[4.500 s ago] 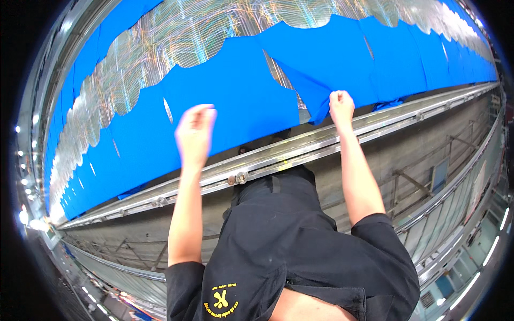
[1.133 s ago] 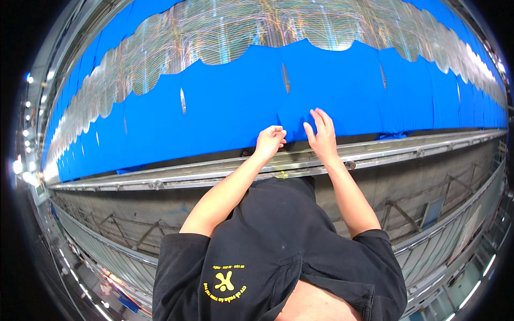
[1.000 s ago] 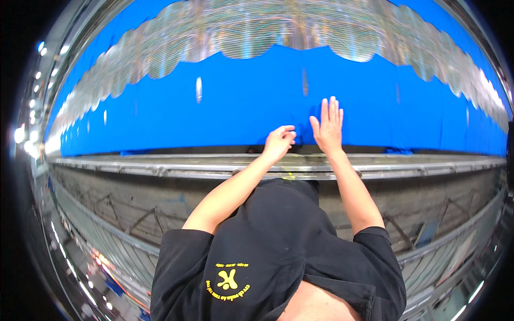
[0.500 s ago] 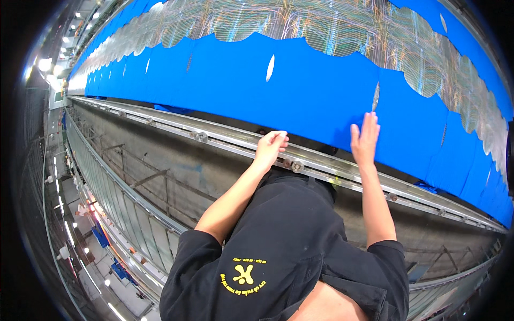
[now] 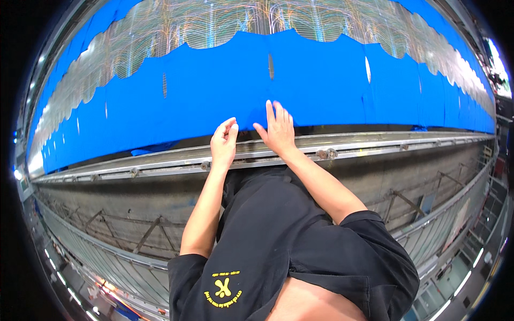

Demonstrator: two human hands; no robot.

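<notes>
A long sheet of blue fabric [image 5: 214, 85] lies before me, with a scalloped far edge and slit-shaped openings. Over its near part my right hand [image 5: 279, 131] is open, fingers spread with the fingertips on or just above the cloth; whether they touch it I cannot tell. Left of it, my left hand [image 5: 223, 145] is raised by the fabric's near edge, its thumb and fingertips drawn together. Anything between those fingertips is too small to make out. One slit opening [image 5: 271, 67] in the fabric lies beyond my right fingertips.
Beyond the scallops, a shiny tabletop [image 5: 316, 35] carries many fine coloured lines. A metal rail [image 5: 369, 147] with bolts runs along the near side, close to my body. Behind me stands a long metal-framed structure [image 5: 107, 230] with diagonal braces.
The view has turned, so the fabric and rail now lie more level. My right hand has come nearer my left and spread its fingers. My left hand has turned more upright.
</notes>
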